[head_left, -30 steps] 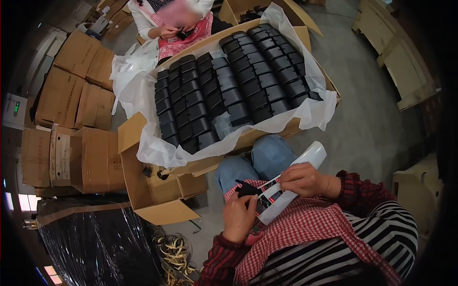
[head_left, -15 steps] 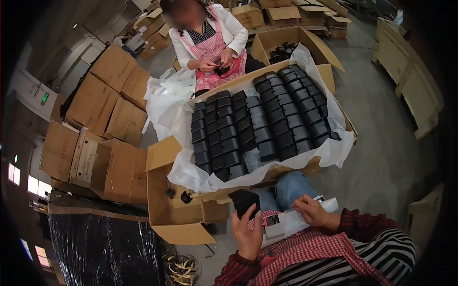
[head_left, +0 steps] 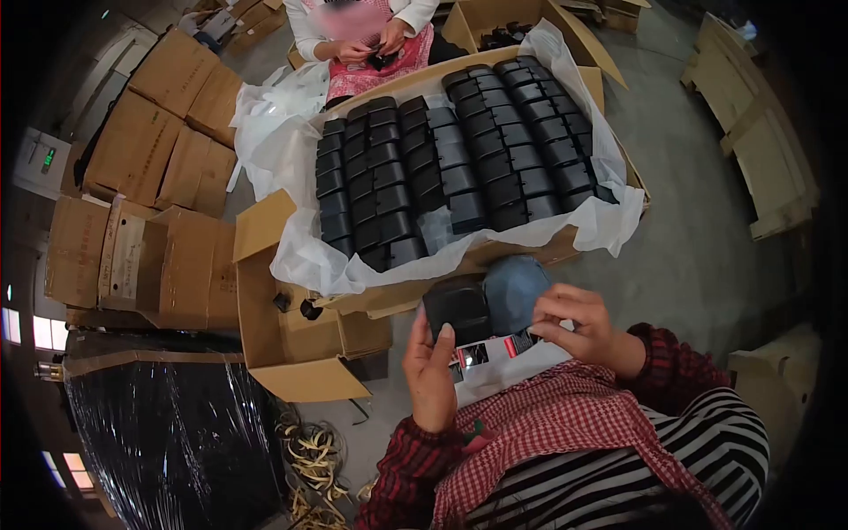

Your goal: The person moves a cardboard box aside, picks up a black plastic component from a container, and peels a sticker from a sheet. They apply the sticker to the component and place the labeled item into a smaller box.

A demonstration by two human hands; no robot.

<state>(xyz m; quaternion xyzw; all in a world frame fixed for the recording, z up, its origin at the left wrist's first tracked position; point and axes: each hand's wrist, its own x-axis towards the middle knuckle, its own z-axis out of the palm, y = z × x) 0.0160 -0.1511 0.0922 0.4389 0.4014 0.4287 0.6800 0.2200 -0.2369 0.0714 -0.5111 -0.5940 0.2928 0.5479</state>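
My left hand (head_left: 430, 375) grips a smooth black plastic piece (head_left: 457, 315), raised over my lap with its broad face up. My thumb presses on its near edge. Close to its right side, my right hand (head_left: 579, 325) has thumb and forefinger pinched at a small red-and-black sticker (head_left: 521, 343). Beneath the hands, a white sheet (head_left: 503, 373) lies on my lap over a red checked apron. Another printed sticker (head_left: 473, 355) shows just below the black piece.
A large paper-lined carton (head_left: 291, 265) in front holds rows of similar black pieces. Left of my knees, an open carton (head_left: 305, 371) contains a few small black parts. Across from me, a person (head_left: 380, 44) handles a small dark part. Wooden crates (head_left: 751, 132) stand at the right.
My view has tilted down. The black piece has turned flatter in my left hand. My right hand has come up nearer to it, with a sticker now at its fingertips.
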